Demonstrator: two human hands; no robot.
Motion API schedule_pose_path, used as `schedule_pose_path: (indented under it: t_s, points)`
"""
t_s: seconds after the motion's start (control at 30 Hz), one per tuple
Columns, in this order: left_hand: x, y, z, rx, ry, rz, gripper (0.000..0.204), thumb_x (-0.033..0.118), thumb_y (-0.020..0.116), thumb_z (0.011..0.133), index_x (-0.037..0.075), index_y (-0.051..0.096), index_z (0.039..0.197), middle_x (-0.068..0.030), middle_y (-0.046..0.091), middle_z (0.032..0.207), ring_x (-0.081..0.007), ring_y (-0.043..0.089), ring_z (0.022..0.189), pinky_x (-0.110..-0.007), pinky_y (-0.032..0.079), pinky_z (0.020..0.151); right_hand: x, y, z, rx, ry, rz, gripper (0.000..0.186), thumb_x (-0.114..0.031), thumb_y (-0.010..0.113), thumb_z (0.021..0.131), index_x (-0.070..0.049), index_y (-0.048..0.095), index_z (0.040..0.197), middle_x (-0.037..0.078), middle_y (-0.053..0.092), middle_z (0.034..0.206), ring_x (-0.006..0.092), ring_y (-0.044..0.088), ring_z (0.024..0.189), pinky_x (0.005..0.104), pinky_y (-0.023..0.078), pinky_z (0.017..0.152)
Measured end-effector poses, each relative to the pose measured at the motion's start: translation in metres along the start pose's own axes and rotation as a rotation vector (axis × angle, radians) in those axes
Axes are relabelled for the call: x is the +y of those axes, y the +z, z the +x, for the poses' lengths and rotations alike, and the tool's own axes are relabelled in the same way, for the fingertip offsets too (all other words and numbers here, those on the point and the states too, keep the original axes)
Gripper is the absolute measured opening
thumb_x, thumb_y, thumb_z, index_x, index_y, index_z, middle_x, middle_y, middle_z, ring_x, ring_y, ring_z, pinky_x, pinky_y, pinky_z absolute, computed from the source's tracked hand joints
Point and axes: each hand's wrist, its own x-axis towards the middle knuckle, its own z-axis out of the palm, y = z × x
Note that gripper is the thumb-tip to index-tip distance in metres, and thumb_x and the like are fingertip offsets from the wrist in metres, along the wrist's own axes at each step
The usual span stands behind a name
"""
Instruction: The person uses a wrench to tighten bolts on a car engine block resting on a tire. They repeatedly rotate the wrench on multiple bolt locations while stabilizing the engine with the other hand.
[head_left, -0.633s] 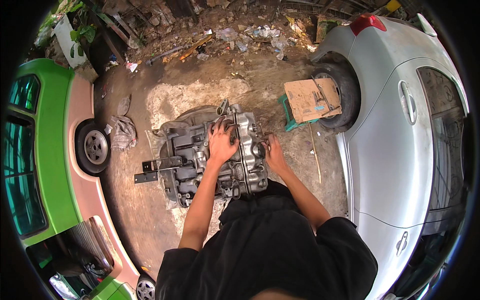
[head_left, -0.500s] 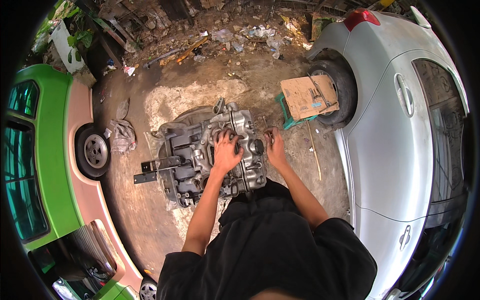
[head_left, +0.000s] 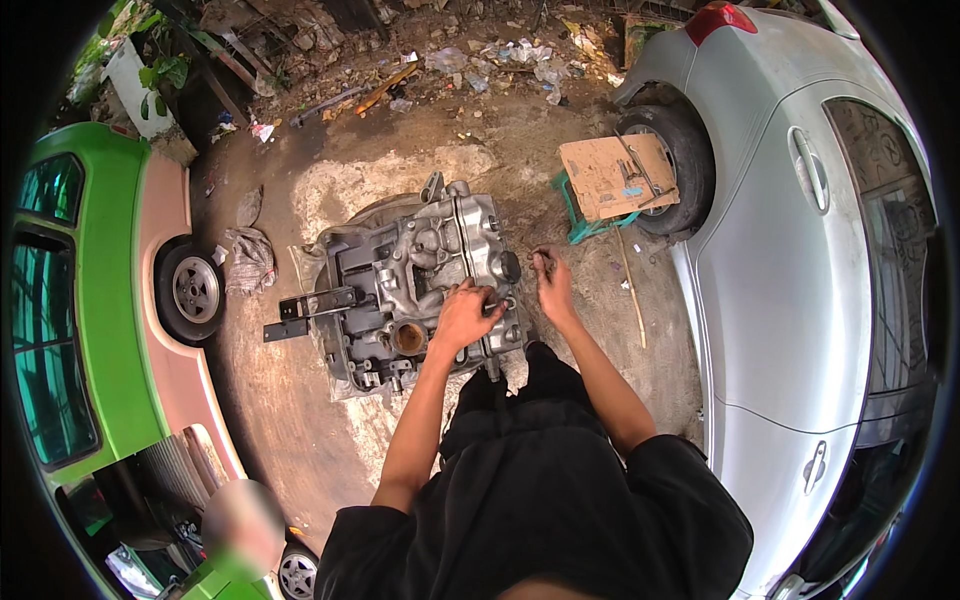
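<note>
A grey metal car engine [head_left: 430,255] lies on the ground before me, with a black round cap [head_left: 508,266] on its right-hand cover. My left hand [head_left: 466,317] rests on the engine near that cover, fingers bent and a little apart, with nothing seen in them. Just right of the engine, my right hand [head_left: 555,285] is raised, thumb and fingertips pinched together. Whatever may be between those fingers is too small to make out. A round brown opening [head_left: 408,338] shows left of my left hand, and a black bracket [head_left: 310,312] juts from the engine's left side.
A green stool [head_left: 574,212] carries cardboard [head_left: 600,175] with metal tools. A silver car [head_left: 760,270] stands right; a green and pink vehicle [head_left: 110,260] stands left, a blurred person [head_left: 243,530] beside it. A thin stick [head_left: 632,290], a crumpled sack [head_left: 250,260] and litter [head_left: 500,60] lie about.
My left hand has slid toward me along the engine, uncovering its middle and the round opening. My right hand stays pinched beside the engine, slightly turned. A blurred person has appeared at the lower left.
</note>
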Motion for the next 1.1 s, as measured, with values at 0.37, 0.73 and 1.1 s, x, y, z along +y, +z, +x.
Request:
schedule_pose_path:
  t_s: [0.37, 0.73, 1.1]
  points:
    - [-0.001, 0.011, 0.001, 0.057, -0.127, -0.014, 0.044, 0.048, 0.074, 0.076, 0.008, 0.076, 0.096, -0.0167, 0.07, 0.087, -0.0339, 0.065, 0.092, -0.047, 0.044, 0.096, 0.016, -0.007, 0.029, -0.153, 0.014, 0.108, 0.035, -0.037, 0.052, 0.102, -0.002, 0.055, 0.103, 0.008, 0.063, 0.088, 0.0168, 0.057, 0.08, 0.0324, 0.045, 0.074]
    - [0.002, 0.014, 0.0, 0.099, -0.168, -0.068, 0.044, 0.043, 0.079, 0.072, 0.003, 0.076, 0.09, -0.0189, 0.069, 0.083, -0.0362, 0.065, 0.085, -0.042, 0.048, 0.086, 0.016, -0.023, 0.072, -0.237, 0.071, 0.169, 0.04, -0.04, 0.046, 0.104, -0.001, 0.056, 0.1, 0.008, 0.062, 0.08, 0.0175, 0.058, 0.07, 0.0352, 0.046, 0.065]
    - [0.0, 0.012, 0.002, -0.012, -0.232, -0.068, 0.044, 0.047, 0.078, 0.072, 0.008, 0.077, 0.093, -0.0198, 0.069, 0.09, -0.0359, 0.064, 0.093, -0.043, 0.048, 0.088, 0.011, 0.009, 0.164, -0.358, 0.272, 0.0, 0.046, -0.039, 0.045, 0.105, -0.001, 0.061, 0.084, 0.006, 0.054, 0.06, 0.0172, 0.052, 0.051, 0.0368, 0.041, 0.051]
